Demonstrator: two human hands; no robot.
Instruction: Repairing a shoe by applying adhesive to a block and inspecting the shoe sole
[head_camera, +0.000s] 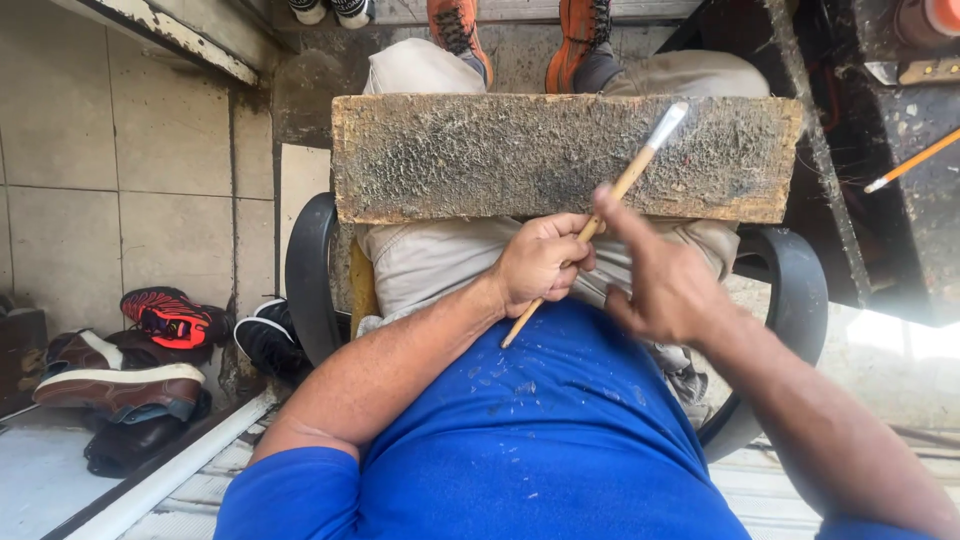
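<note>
Left hand (540, 262) fisted; right hand (662, 285) open, forefinger seemingly raised.

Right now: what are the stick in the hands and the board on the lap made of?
Stick: looks like pale bare wood or bamboo, matte, with a whitish tip; left hand grips it, right hand touches it. Board: probably wood, raw tan edges, face rough, pitted and dark-stained.

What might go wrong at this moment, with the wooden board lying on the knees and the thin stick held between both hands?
1. The wooden board rests only across the person's lap, not fixed; it may slide or tip off.
2. The thin stick is gripped by the left hand while the right hand touches it with one finger; it could snap or slip.
3. The board's rough, scarred surface might give splinters.
</note>
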